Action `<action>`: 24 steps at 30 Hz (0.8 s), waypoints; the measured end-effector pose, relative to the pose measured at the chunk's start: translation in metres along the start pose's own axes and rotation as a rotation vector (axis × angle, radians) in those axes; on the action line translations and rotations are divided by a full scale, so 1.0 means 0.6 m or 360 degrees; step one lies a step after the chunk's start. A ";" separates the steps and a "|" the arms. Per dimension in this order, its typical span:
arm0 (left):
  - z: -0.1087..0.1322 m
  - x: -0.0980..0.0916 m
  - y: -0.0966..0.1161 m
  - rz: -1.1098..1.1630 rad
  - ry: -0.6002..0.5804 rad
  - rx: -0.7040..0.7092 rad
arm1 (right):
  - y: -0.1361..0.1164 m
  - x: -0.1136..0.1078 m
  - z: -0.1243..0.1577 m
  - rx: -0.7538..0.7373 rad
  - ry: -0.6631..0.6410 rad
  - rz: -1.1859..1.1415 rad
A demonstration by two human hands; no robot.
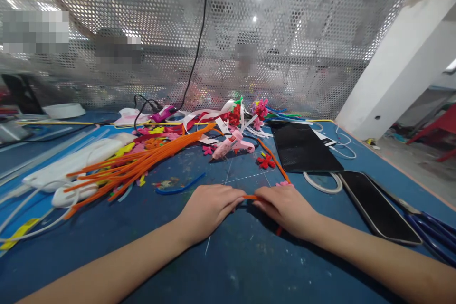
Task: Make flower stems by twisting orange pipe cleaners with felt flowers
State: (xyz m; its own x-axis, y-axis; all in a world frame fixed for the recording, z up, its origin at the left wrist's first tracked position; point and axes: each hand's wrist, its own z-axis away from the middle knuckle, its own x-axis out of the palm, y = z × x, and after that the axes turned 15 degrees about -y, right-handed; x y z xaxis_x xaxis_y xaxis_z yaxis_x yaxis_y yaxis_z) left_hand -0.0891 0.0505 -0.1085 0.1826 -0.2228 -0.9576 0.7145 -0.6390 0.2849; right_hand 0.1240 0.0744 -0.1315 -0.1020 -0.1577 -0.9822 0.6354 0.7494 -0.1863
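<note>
Between my two hands runs a short stretch of orange pipe cleaner, low over the blue table. My left hand pinches its left end, and my right hand is closed around the other side. A bit of orange shows below my right palm, and the rest is hidden by the fingers. Just beyond my right hand another orange pipe cleaner leads away, with something pink at its near end. A red flower and a pink glue gun lie ahead of my hands.
Left lies a bundle of orange pipe cleaners over a white power strip. A blue pipe cleaner is near my left hand. At right are a black tablet, a phone and scissors. Perforated metal stands behind.
</note>
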 end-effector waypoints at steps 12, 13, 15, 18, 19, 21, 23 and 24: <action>-0.007 -0.012 -0.020 0.0907 -0.0007 -0.0350 | 0.048 0.002 0.031 0.0155 0.0467 -0.0407; -0.008 -0.011 -0.022 0.0979 0.0005 -0.0370 | 0.049 0.001 0.031 0.0168 0.0514 -0.0434; -0.009 -0.011 -0.025 0.1128 0.0041 -0.0398 | 0.052 -0.002 0.031 0.0179 0.0586 -0.0471; -0.012 -0.012 -0.027 0.1276 0.0088 -0.0423 | 0.055 -0.007 0.029 0.0143 0.0647 -0.0480; -0.012 -0.012 -0.027 0.1300 0.0100 -0.0428 | 0.056 -0.009 0.028 0.0129 0.0654 -0.0489; -0.013 -0.013 -0.026 0.1328 0.0133 -0.0437 | 0.056 -0.012 0.027 0.0105 0.0656 -0.0539; -0.013 -0.013 -0.026 0.1343 0.0170 -0.0435 | 0.056 -0.014 0.026 0.0083 0.0636 -0.0594; -0.013 -0.013 -0.027 0.1341 0.0177 -0.0431 | 0.056 -0.014 0.025 0.0068 0.0624 -0.0608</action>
State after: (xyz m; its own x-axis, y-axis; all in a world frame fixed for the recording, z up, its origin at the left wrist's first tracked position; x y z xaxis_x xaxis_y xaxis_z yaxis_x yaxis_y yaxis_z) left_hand -0.0969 0.0684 -0.1057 0.7738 -0.4584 -0.4372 0.4458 -0.0961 0.8899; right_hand 0.1578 0.0913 -0.1289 -0.6041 -0.1560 -0.7815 0.5268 0.6577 -0.5385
